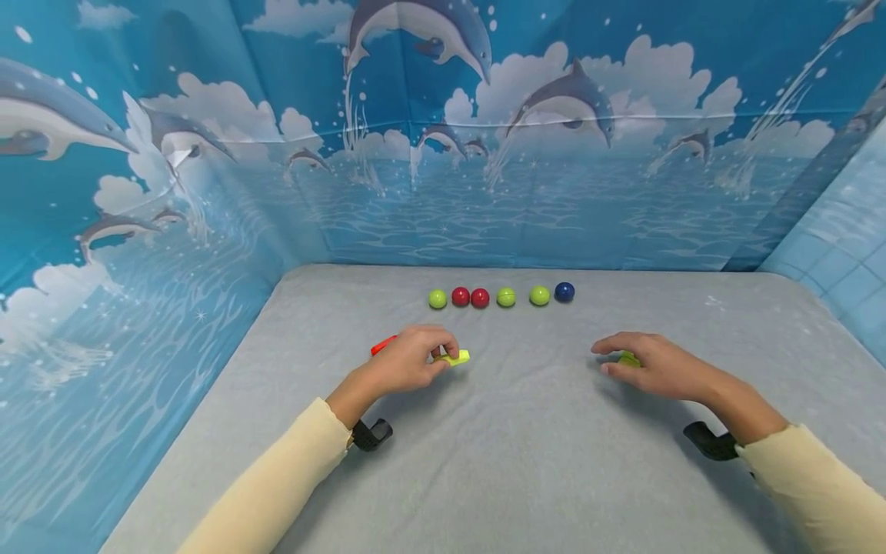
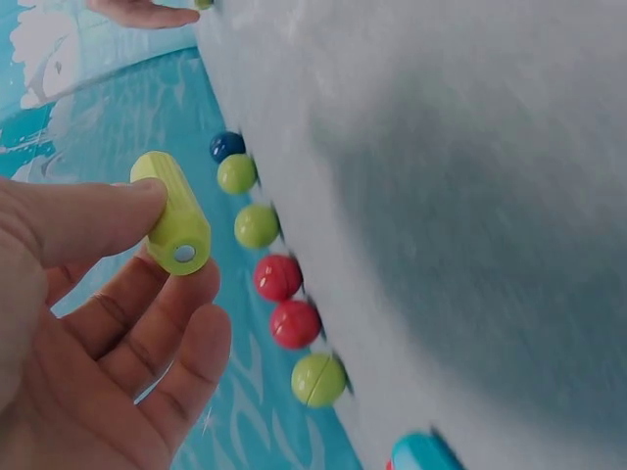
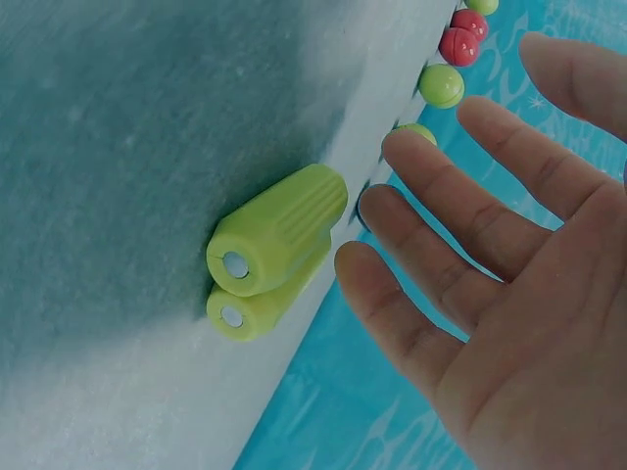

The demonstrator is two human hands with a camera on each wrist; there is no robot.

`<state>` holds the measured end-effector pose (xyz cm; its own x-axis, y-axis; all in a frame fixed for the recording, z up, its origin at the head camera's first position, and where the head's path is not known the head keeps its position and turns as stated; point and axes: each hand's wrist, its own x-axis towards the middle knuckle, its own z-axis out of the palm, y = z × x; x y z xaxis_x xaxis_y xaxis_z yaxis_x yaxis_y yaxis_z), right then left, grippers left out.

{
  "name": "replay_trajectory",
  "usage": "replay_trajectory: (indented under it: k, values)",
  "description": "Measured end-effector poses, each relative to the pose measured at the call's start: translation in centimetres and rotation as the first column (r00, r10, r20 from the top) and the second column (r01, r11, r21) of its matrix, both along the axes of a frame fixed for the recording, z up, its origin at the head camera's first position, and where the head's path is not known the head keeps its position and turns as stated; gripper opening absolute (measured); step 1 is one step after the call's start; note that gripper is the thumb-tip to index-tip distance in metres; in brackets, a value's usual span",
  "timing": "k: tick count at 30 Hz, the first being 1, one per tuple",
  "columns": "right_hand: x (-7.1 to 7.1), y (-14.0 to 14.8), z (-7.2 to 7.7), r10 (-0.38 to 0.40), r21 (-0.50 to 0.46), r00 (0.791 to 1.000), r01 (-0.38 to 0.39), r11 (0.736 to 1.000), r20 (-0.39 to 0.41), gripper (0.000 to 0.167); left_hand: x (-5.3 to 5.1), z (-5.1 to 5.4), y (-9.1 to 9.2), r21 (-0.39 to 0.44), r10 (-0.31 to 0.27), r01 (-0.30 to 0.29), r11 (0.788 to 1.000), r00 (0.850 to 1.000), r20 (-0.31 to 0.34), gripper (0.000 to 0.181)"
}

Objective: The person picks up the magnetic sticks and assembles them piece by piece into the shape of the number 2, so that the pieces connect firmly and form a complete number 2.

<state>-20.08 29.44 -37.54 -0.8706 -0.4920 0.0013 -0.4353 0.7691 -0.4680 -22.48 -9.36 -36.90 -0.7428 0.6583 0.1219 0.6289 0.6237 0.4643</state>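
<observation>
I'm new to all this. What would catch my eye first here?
Probably the bright dolphin backdrop, which rises behind and to the left of the grey surface. Next comes the row of six glossy balls along the far side, three lime-green, two red and a dark blue one at the right end. Nearer, the left hand pinches a yellow-green rod, while the right hand is open near two similar rods.

Three green balls [image 1: 506, 298], two red balls [image 1: 481, 298], one blue ball [image 1: 564, 292] | in one row on grey cloth [image 1: 512, 477] | behind: dolphin-printed blue backdrop [image 1: 484, 211]
</observation>
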Motion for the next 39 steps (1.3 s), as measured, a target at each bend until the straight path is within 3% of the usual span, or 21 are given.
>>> replay_trajectory:
  k: [10,20,31,39]
  values:
    - [-0.4,-1.4,-0.3,0.011,-0.003,1.0,-0.011,1.0,-0.008,0.036,-1.5,-1.1,4.5,-0.079,-0.038,0.042,0.996,0.998,0.049,0.008]
    - [-0.6,-2.2,-0.5,0.0,0.014,1.0,-0.001,1.0,0.023,0.035,-2.9,-2.2,8.0,-0.115,-0.027,0.041,0.993,0.992,0.122,0.008]
    - [-2.6,-3.7,-0.4,-0.01,0.036,0.999,0.008,0.999,0.053,0.036,-4.3,-3.1,9.4,-0.089,0.052,-0.034,0.995,0.978,0.202,0.007]
    - [-3.7,-3.5,-0.2,-0.007,0.026,0.999,0.006,1.0,0.042,0.037,-4.6,-3.2,9.7,-0.071,0.051,-0.035,0.997,0.972,0.228,0.006]
